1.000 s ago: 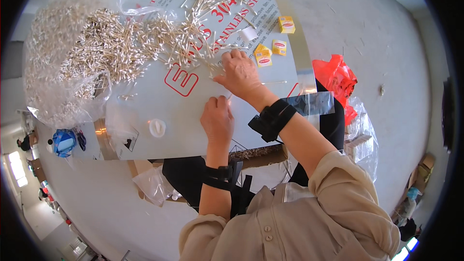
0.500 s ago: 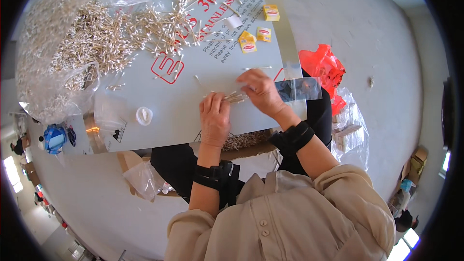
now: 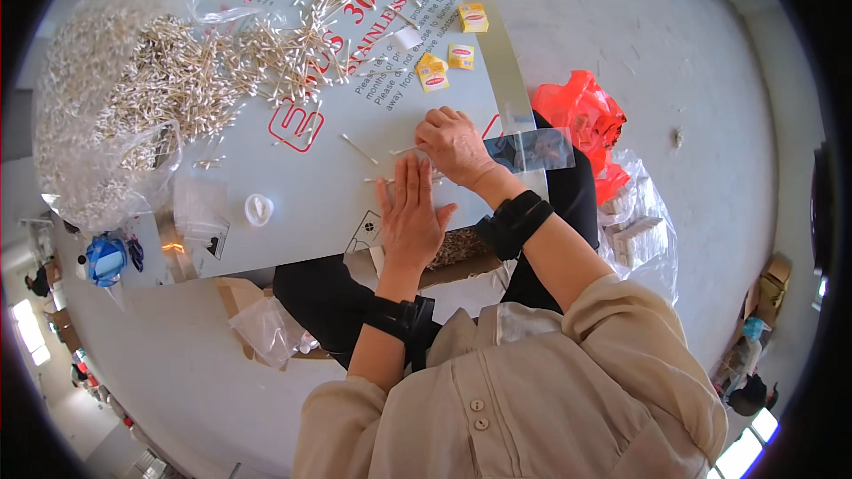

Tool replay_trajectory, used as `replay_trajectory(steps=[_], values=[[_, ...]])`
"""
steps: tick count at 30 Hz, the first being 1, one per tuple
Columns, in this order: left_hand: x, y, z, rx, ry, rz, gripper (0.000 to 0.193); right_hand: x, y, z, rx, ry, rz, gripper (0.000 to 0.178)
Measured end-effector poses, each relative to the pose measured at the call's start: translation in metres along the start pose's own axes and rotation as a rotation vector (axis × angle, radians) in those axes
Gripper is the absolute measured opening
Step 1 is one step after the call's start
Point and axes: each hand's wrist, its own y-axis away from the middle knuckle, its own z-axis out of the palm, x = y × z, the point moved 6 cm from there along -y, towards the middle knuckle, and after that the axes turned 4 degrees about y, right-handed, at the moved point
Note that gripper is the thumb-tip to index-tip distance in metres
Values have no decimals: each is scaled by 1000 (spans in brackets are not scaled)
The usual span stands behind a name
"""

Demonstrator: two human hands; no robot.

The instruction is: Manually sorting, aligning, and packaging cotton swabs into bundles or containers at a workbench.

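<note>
My left hand [image 3: 411, 213] lies flat on the table with its fingers stretched out, over a few cotton swabs whose tips peek out beside the fingers. Touching its fingertips, my right hand [image 3: 454, 149] is closed, fingers curled down. A cotton swab [image 3: 405, 152] pokes out by the right fingertips; what else those fingers hold is hidden. One loose swab [image 3: 359, 149] rests just to the left. Farther off, a large heap of cotton swabs [image 3: 186, 62] spills from a clear plastic bag [image 3: 75, 106].
Small yellow boxes [image 3: 473, 18] sit at the far right of the film-covered metal table [image 3: 311, 204]. A round white container [image 3: 258, 210] stands left. A clear strip [image 3: 541, 149] overhangs the right edge, near a red bag [image 3: 581, 111]. Below is a carton [image 3: 461, 275] of swabs.
My left hand has flattened over the swabs that lay bunched under its fingers. My right hand has come left and closed against the left fingertips. The view has shifted slightly.
</note>
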Motion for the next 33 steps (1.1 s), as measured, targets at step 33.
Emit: replay_trajectory(steps=[33], values=[[-44, -77, -59, 162, 194, 172, 18, 0, 41, -13, 56, -353, 40, 16]])
